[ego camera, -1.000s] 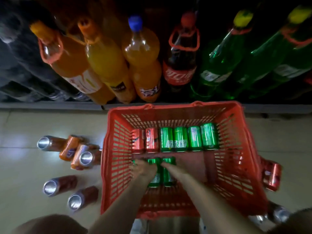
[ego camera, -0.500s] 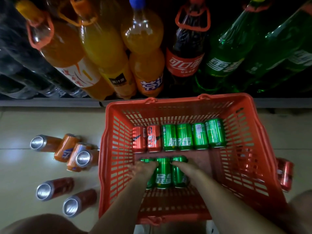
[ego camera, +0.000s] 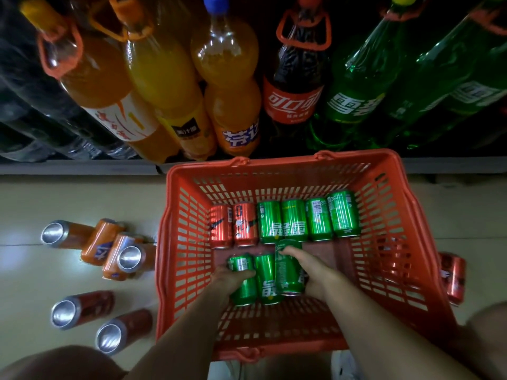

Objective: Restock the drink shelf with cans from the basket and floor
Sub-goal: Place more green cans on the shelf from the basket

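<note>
A red plastic basket (ego camera: 389,242) stands on the floor before the drink shelf (ego camera: 82,168). Along its far side lie two red cans (ego camera: 233,224) and several green cans (ego camera: 318,219) in a row. Nearer me lie three more green cans. My left hand (ego camera: 229,278) grips the leftmost green can (ego camera: 241,281). My right hand (ego camera: 315,272) grips the rightmost green can (ego camera: 288,270), which sits raised above the middle green can (ego camera: 267,281).
Orange cans (ego camera: 109,248) and red cans (ego camera: 90,316) lie on the tiled floor left of the basket. Another red can (ego camera: 454,278) lies at its right. Large orange, cola and green bottles (ego camera: 230,86) fill the shelf. My knees show at the bottom corners.
Both hands have closed around the outer green cans of the near group. The right can has lifted and shifted toward the far row. The camera has moved closer.
</note>
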The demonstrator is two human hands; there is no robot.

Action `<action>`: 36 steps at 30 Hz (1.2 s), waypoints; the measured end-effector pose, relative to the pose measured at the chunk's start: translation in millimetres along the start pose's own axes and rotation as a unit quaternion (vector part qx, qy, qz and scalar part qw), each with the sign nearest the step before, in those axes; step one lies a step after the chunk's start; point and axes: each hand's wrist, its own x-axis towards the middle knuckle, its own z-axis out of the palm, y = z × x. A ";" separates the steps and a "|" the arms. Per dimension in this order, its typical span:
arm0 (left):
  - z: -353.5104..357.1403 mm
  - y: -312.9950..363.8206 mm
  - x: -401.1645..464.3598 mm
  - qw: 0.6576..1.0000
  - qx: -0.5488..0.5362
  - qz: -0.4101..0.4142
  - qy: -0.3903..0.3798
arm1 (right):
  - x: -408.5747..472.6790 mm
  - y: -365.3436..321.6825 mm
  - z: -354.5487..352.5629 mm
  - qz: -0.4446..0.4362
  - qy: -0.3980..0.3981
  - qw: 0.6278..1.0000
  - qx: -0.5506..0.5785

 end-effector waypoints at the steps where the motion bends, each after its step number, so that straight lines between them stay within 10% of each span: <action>1: -2.0 6.4 -13.3 1.000 -0.019 0.008 -0.005 | -2.5 0.2 -0.8 0.001 -0.007 1.000 0.003; 14: -4.8 38.3 -78.0 0.972 -0.157 0.013 -0.176 | -3.7 3.7 7.0 0.031 -0.092 0.993 -0.063; 28: -4.5 44.0 -99.0 0.974 -0.132 0.056 -0.177 | -36.5 -11.7 14.5 -0.004 -0.096 0.995 -0.011; 36: -35.8 100.4 -249.2 0.965 -0.151 0.132 -0.171 | -186.7 -62.1 29.6 -0.119 -0.066 0.991 0.004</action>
